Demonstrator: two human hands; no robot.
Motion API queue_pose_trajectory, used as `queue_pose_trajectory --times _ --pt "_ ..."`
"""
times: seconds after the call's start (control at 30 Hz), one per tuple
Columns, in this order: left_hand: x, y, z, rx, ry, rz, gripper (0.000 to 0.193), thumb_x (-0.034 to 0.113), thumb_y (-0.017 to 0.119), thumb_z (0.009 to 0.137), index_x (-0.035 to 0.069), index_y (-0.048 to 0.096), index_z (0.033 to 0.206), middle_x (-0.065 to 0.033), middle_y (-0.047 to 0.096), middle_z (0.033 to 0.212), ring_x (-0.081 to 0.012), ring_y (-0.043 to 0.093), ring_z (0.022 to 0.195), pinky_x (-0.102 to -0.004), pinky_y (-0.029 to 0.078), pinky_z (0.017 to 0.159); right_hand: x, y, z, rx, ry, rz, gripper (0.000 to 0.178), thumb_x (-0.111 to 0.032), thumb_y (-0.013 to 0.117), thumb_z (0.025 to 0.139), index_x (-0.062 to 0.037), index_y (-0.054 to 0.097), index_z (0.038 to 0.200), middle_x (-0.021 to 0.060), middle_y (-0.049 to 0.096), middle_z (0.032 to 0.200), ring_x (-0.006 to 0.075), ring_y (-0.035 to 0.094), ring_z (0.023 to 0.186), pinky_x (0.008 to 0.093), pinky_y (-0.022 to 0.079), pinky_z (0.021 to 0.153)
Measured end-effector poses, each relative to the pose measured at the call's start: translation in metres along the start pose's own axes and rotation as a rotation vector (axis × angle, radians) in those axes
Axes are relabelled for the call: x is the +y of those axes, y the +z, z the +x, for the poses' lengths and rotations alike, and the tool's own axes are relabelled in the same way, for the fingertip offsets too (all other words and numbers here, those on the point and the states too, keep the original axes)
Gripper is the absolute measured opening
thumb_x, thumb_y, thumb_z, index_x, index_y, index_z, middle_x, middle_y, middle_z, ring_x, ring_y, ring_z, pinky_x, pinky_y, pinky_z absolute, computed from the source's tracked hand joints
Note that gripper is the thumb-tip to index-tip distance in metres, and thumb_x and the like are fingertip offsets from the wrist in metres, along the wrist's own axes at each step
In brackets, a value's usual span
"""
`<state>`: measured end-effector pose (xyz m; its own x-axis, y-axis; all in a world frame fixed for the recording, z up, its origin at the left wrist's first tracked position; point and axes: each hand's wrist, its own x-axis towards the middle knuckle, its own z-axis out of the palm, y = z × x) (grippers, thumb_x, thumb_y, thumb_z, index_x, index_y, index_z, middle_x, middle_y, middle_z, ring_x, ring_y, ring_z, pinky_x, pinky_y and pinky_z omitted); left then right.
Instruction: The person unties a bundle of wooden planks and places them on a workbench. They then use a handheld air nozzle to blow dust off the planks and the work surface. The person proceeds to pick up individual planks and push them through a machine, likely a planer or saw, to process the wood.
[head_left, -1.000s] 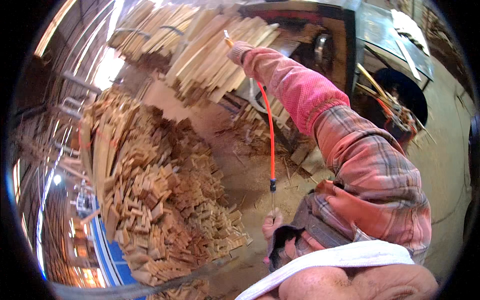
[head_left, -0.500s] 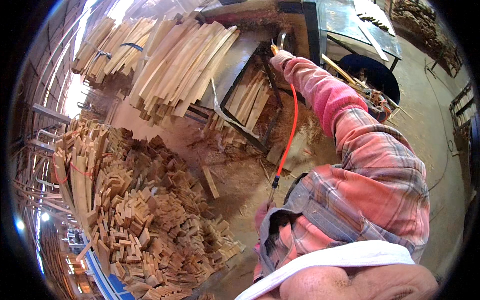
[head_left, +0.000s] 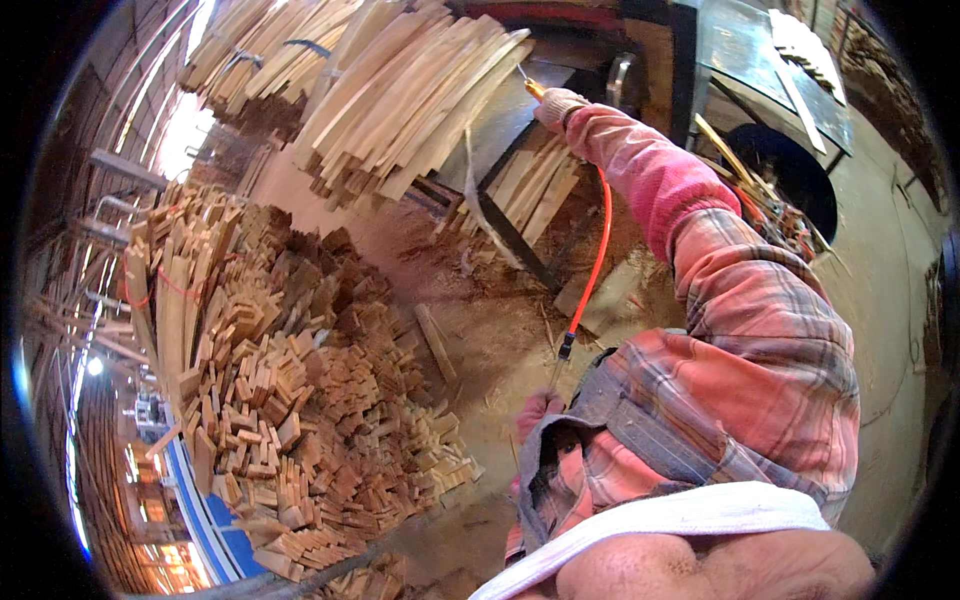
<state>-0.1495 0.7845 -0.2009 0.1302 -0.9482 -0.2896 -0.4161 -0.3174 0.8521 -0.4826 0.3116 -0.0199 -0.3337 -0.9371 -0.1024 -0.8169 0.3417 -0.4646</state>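
Observation:
My right hand [head_left: 556,108], gloved and stretched far forward, is closed around a small yellow air blow gun [head_left: 535,91]. Its thin metal nozzle points over the metal tabletop [head_left: 500,103], close to the ends of a stack of wooden strips [head_left: 415,95]. An orange air hose [head_left: 604,230] hangs from the gun and curves back to a dark connector near my waist. Down there my left hand [head_left: 540,408], in a pink glove, is closed around the hose just past the connector. My jacket partly hides that hand.
A large heap of short wood pieces [head_left: 330,400] covers the floor at left. Behind the right arm stands a dark round bin [head_left: 790,170] with scraps, near another metal table [head_left: 770,80]. A dark machine with a metal wheel [head_left: 620,80] is beyond the right hand.
The whole view has shifted, so the surroundings appear further right. My right hand with the blow gun has moved left, away from the metal wheel and toward the strips. The left hand stays low.

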Motion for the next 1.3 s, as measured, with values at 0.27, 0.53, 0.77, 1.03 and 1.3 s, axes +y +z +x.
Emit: queue_pose_trajectory --times 0.27,0.53,0.77,1.03,1.3 --pt "-0.002 0.004 0.012 0.114 0.074 0.136 0.013 0.018 0.067 0.091 0.005 0.065 0.092 -0.0092 0.062 0.075 -0.0184 0.059 0.066 -0.0336 0.046 0.061 -0.113 -0.007 -0.066 0.000 -0.652 -0.016 0.038 -0.032 0.062 0.086 -0.0018 0.070 0.105 0.0222 0.071 0.098 0.0382 0.069 0.092 0.0471 0.053 0.080" --pt "0.000 -0.024 0.014 0.300 0.150 0.093 0.014 0.019 0.067 0.090 0.005 0.065 0.089 -0.0161 0.065 0.078 -0.0261 0.065 0.069 -0.0373 0.048 0.062 -0.225 -0.022 -0.044 0.046 -0.634 0.144 0.039 -0.035 0.063 0.084 -0.0043 0.071 0.107 0.0189 0.072 0.096 0.0353 0.070 0.094 0.0439 0.054 0.083" --pt "0.124 -0.010 -0.016 0.392 0.098 -0.067 0.027 0.018 0.063 0.091 0.003 0.069 0.114 -0.0117 0.070 0.089 -0.0134 0.065 0.082 -0.0294 0.051 0.074 -0.243 -0.036 0.036 0.081 -1.139 0.201 0.034 -0.039 0.061 0.090 -0.0061 0.069 0.099 0.0086 0.064 0.072 0.0233 0.062 0.061 0.0395 0.050 0.053" --pt "0.162 0.010 -0.015 0.283 -0.168 -0.087 0.028 0.022 0.060 0.093 0.002 0.068 0.112 -0.0123 0.068 0.083 -0.0138 0.063 0.081 -0.0314 0.050 0.073 -0.301 -0.068 -0.031 0.019 -1.395 -0.211 0.032 -0.030 0.061 0.091 -0.0061 0.068 0.111 0.0128 0.066 0.073 0.0256 0.061 0.054 0.0398 0.049 0.050" --pt "0.129 0.032 -0.039 0.355 -0.061 0.108 0.032 0.022 0.064 0.093 0.004 0.067 0.119 -0.0086 0.066 0.085 -0.0150 0.062 0.085 -0.0293 0.049 0.077 -0.315 -0.052 -0.208 -0.447 -1.388 0.188 0.039 -0.038 0.061 0.087 0.0002 0.065 0.092 0.0074 0.062 0.066 0.0189 0.063 0.058 0.0362 0.051 0.054"
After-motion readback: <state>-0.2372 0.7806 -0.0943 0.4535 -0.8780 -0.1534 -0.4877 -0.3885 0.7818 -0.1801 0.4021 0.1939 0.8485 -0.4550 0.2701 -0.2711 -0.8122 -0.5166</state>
